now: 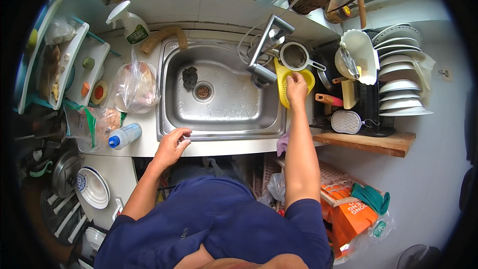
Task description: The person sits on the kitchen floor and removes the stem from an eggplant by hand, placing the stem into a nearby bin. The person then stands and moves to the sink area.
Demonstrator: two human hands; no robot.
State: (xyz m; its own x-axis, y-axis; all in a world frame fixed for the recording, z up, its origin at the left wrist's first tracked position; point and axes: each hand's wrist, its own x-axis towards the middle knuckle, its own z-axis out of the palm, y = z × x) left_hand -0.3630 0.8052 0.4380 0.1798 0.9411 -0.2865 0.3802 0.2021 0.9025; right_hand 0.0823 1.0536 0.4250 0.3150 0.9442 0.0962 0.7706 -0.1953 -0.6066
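Observation:
My left hand (173, 145) hovers at the front rim of the stainless steel sink (227, 135), empty, with thumb and fingers apart. At the sink's right edge, my right hand (297, 88) reaches over a yellow plastic strainer basket (282, 95). Its fingers are bent down, and whatever lies under the fingertips is hidden. A round fine-mesh sieve (295, 56) rests just behind that hand. The grey faucet (263, 61) angles over the sink's right side. Inside the basin, a dark scouring pad (190, 78) lies by the drain (203, 91), among water drops.
Left of the sink stand a bagged piece of raw meat (135, 87), a blue-capped bottle (126, 136), a spray bottle (129, 24) and a loofah (164, 39). To the right, a black dish rack (368, 116) holds plates (401, 69) above a wooden board (368, 142).

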